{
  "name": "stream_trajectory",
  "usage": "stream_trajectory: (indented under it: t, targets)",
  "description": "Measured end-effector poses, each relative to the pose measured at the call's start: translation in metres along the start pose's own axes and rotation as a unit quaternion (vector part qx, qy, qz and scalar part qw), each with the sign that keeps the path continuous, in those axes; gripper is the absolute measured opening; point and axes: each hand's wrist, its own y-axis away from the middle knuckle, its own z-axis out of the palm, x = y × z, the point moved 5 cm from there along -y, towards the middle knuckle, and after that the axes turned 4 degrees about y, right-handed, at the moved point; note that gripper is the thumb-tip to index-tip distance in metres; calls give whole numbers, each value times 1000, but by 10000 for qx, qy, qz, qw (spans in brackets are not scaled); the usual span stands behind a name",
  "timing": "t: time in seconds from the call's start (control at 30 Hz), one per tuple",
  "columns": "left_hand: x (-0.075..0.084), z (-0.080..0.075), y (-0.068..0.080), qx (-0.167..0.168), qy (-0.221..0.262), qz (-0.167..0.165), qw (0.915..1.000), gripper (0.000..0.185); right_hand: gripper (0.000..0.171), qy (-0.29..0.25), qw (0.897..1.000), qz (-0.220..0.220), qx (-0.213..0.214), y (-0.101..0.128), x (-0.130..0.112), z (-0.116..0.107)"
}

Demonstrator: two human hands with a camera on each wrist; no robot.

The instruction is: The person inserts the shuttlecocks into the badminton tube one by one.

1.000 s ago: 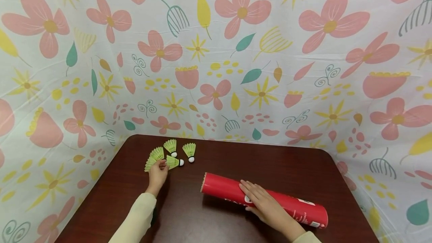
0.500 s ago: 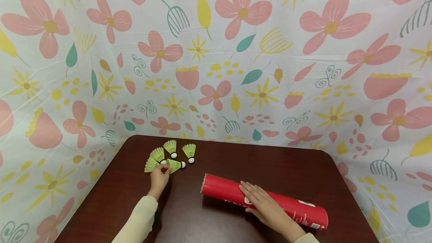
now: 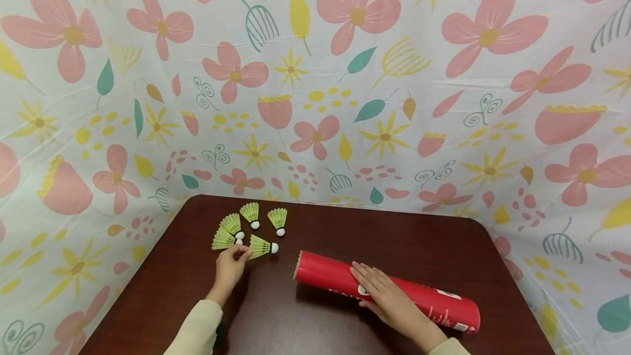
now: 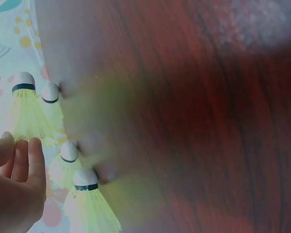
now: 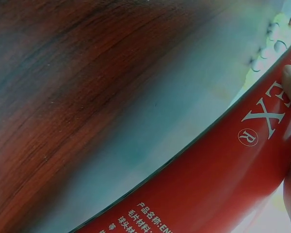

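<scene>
My left hand (image 3: 230, 267) pinches a yellow shuttlecock (image 3: 258, 246) by the rim of its skirt, between thumb and fingers. Its white cork points right in the head view and upward in the left wrist view (image 4: 30, 114). Just beyond that hand lie several more yellow shuttlecocks (image 3: 230, 224) in a loose group. My right hand (image 3: 386, 295) holds a long red shuttlecock tube (image 3: 325, 272) lying on its side, fingers over its top and thumb on its near side. The tube's left end faces the shuttlecocks; whether that end is open cannot be seen.
Everything lies on a dark brown wooden table (image 3: 276, 300) with rounded back corners. White cloth (image 3: 315, 86) printed with flowers and leaves hangs behind it and along both sides. One shuttlecock (image 3: 278, 220) lies apart at the group's right, near the back edge.
My left hand has drawn the pinched shuttlecock a little right and nearer, away from the group, uncovering the shuttlecocks behind it. The right hand and the tube stay in place.
</scene>
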Motion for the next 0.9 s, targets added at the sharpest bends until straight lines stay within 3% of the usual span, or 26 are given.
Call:
stream_trajectory:
  t: [0.13,0.4,0.67,0.9]
  targets:
    - [7,-1,4,-23,155,131,9998,4,85,17,10000,5,-16,-2,0,0]
    - [27,-1,11,-534,747,324,9953,11,66,-44,9998,136,-162,-2,2,-2]
    - [42,10,20,-1095,1373,324,9839,6,64,-24,9999,-81,110,-4,2,-3]
    - [55,26,27,-1366,1659,488,9754,5,71,-35,10000,-32,26,-5,3,-2]
